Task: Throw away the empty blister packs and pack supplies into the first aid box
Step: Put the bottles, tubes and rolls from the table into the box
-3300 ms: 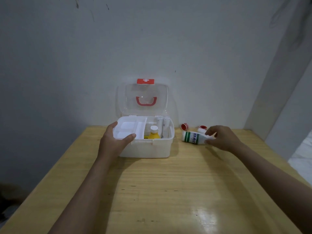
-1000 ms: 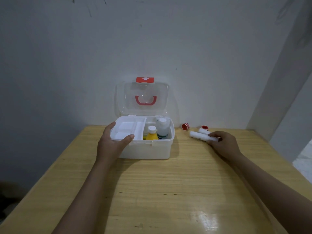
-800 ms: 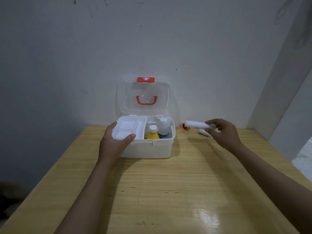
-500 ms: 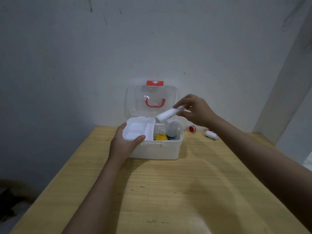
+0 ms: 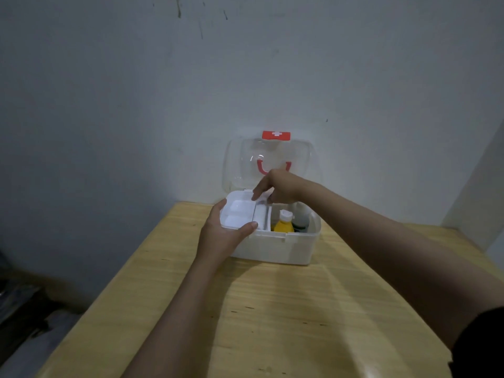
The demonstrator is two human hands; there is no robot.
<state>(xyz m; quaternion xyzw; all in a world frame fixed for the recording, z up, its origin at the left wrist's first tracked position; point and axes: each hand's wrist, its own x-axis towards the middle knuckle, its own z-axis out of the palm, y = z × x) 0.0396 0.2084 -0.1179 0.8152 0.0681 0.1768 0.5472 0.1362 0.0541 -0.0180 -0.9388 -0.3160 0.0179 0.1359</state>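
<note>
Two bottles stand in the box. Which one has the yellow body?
The yellow bottle with the white cap, next to the tray divider. The other bottle, on its right, is pale with a dark band.

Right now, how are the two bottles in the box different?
The yellow bottle is bright yellow; the clear bottle is see-through with a dark green band low down. The yellow bottle's white cap shows plainly; the clear bottle's top is hidden behind the right arm. The yellow bottle stands nearer the tray, the clear one to its right. Both stand upright, side by side, in the box.
</note>
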